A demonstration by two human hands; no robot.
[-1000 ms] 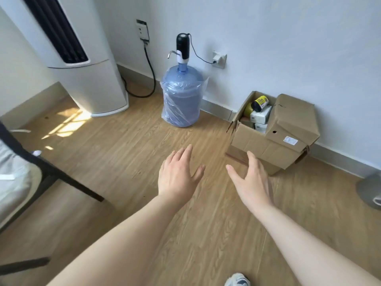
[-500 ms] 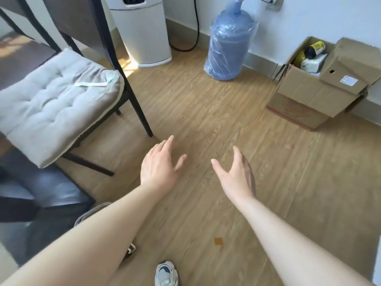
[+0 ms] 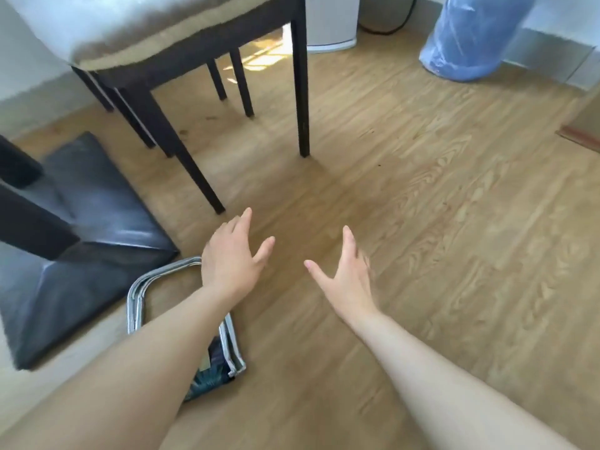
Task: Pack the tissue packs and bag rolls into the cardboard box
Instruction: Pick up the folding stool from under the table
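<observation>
Only a corner of the cardboard box (image 3: 584, 125) shows at the right edge. No tissue packs or bag rolls are in view. My left hand (image 3: 232, 258) hovers over the wood floor with straight, spread fingers and holds nothing. Beside it, my right hand (image 3: 347, 276) is also empty, palm turned inward, fingers extended. Both hands are far to the left of the box.
A dark chair with a pale cushion (image 3: 201, 43) stands at the upper left, its leg (image 3: 300, 92) ahead of my hands. A black cushion (image 3: 81, 241) lies left. A folded metal-framed stool (image 3: 224, 349) lies under my left forearm. A blue water jug (image 3: 467, 37) sits upper right.
The view has swung left and down. The box slid from the upper right to the right edge, and the chair came closer. Both hands stayed open and empty.
</observation>
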